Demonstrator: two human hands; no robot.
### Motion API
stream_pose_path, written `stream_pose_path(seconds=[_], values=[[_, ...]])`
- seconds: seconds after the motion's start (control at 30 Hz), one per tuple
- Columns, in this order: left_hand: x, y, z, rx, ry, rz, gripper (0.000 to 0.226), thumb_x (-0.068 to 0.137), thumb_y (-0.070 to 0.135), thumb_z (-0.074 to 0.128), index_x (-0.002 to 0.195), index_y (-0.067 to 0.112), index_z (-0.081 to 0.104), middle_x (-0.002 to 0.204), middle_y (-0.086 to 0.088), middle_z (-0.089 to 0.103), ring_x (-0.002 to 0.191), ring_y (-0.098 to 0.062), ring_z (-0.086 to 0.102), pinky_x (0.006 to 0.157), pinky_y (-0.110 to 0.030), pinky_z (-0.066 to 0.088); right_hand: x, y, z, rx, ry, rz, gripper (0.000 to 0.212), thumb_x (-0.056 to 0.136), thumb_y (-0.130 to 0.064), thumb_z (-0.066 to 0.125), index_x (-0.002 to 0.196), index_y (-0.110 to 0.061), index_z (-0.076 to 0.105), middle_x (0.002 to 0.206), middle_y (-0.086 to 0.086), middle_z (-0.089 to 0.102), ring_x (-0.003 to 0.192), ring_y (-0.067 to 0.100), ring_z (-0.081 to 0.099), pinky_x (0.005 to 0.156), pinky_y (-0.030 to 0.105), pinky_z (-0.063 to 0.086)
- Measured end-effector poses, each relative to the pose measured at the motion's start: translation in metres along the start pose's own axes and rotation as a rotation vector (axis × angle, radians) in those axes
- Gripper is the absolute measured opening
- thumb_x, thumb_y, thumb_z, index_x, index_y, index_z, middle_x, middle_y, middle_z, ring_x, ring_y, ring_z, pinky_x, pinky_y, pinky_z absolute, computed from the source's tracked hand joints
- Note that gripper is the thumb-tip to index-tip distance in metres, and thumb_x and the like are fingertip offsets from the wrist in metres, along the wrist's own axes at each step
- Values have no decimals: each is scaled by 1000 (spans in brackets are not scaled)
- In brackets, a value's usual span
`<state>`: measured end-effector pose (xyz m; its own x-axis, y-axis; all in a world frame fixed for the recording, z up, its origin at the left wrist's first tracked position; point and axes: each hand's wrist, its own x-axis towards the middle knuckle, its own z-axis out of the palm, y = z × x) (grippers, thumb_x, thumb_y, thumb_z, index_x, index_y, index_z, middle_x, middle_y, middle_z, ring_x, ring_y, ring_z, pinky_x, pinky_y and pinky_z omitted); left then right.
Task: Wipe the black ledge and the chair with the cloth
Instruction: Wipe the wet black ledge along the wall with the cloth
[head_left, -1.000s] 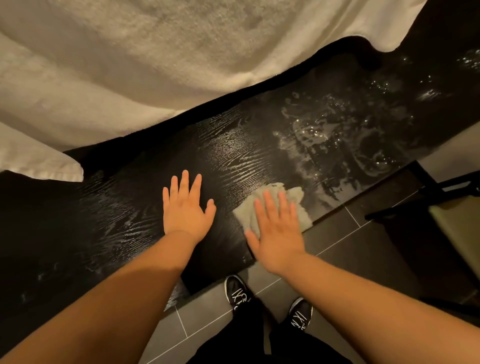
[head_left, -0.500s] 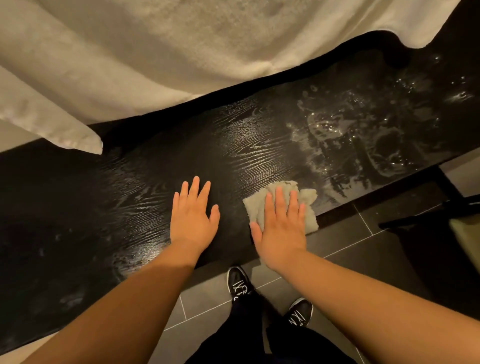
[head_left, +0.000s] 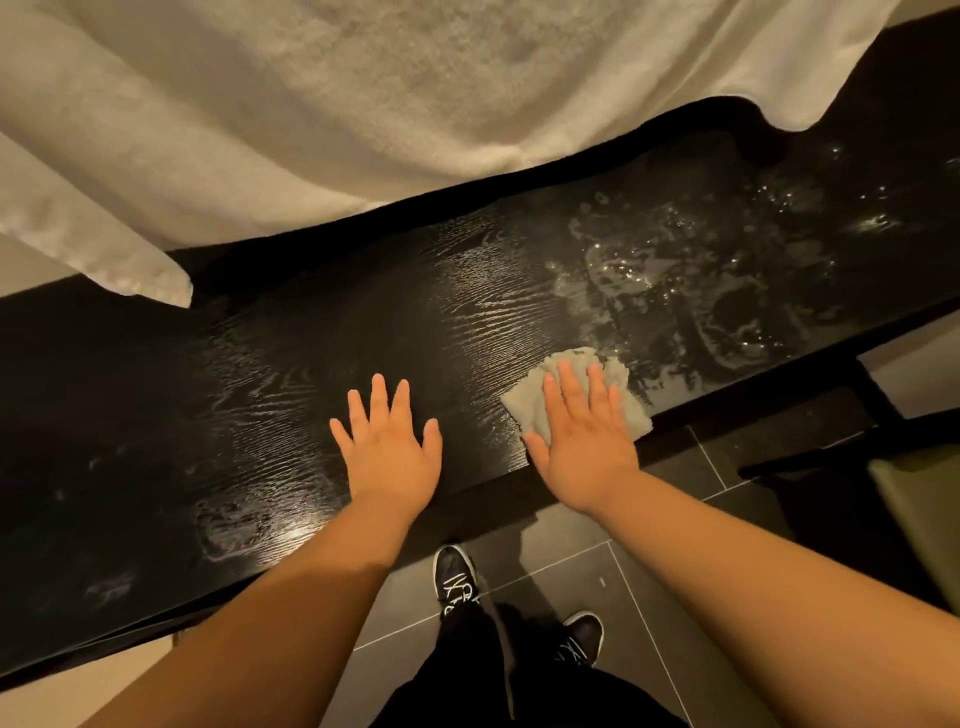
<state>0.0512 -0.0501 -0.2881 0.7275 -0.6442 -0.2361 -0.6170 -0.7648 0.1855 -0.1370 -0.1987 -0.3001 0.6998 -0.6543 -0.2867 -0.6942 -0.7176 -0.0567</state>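
Cloth (head_left: 632, 415) mostly hidden under right hand (head_left: 582, 441); only its edges show. Chair (head_left: 914, 499) cut by right edge, dark, frame shape unclear. Worktop (head_left: 311, 364) runs off both sides; far edge hidden under white towel (head_left: 363, 130), itself cut by top edge. Forearms (head_left: 779, 597) cut at bottom edge. Right shoe (head_left: 584, 636) half covered by trousers (head_left: 519, 696). Shoe lettering too small to read.

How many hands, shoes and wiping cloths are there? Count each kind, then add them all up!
Hands: 2, the left hand flat on the ledge and the right hand flat on the cloth
Shoes: 2, the left shoe and the right shoe, both black
Wiping cloths: 1, the cloth
Total: 5
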Motion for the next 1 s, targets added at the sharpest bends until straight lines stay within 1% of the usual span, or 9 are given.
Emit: stream_pose_path(seconds=[0.1,0.2,0.4,0.47,0.53,0.67,0.8,0.9,1.0], values=[[3,33,-1,-39,-3,92,65,106,49,41,165,27,25,175,-3,12,161,-31,4,127,-63,5,-11,-12,8,4,33,-151,82,98,-62,18,163,-12,18,171,14,6,155,45,-5,125,61,3],[15,61,2,-31,9,199,62,106,48,38,164,27,27,174,-4,15,161,-30,8,129,-56,8,-9,22,13,-21,56,-320,78,100,-64,26,162,-16,25,171,9,14,156,41,1,124,60,13],[37,85,18,25,23,160,68,105,58,27,167,32,16,176,-5,6,161,-35,2,129,-57,4,12,117,-2,-16,59,10,89,94,-74,3,164,-19,12,172,7,8,156,39,-5,125,58,4],[36,85,22,64,36,160,71,103,62,26,167,32,15,176,-5,5,161,-36,1,129,-58,3,14,115,-4,17,76,65,86,96,-71,6,164,-19,15,171,10,10,156,42,-3,125,60,3],[35,86,22,77,57,152,71,102,62,28,166,32,19,176,-5,7,161,-35,2,129,-57,5,11,93,0,62,119,81,80,98,-65,17,163,-18,21,170,12,13,155,45,-1,124,62,4],[36,88,23,90,77,140,70,102,59,33,165,31,22,175,-4,8,161,-34,3,129,-57,7,2,53,14,87,147,-99,74,97,-61,29,161,-23,29,170,14,15,155,45,0,123,64,9],[38,88,25,80,86,136,70,100,58,37,164,30,26,175,-5,12,160,-35,6,129,-57,9,16,93,12,38,175,-331,71,99,-62,36,160,-27,31,170,6,19,157,39,6,126,57,9],[38,86,25,80,97,140,72,98,60,32,164,31,25,175,-5,12,160,-35,6,129,-57,9,32,140,3,32,206,-177,73,99,-63,33,160,-22,34,168,7,25,157,38,7,124,60,14],[39,87,26,86,100,143,74,97,61,31,164,31,25,174,-5,13,160,-35,7,129,-57,10,40,134,-3,69,207,62,75,100,-61,27,161,-18,28,169,11,21,156,41,4,125,60,9]])
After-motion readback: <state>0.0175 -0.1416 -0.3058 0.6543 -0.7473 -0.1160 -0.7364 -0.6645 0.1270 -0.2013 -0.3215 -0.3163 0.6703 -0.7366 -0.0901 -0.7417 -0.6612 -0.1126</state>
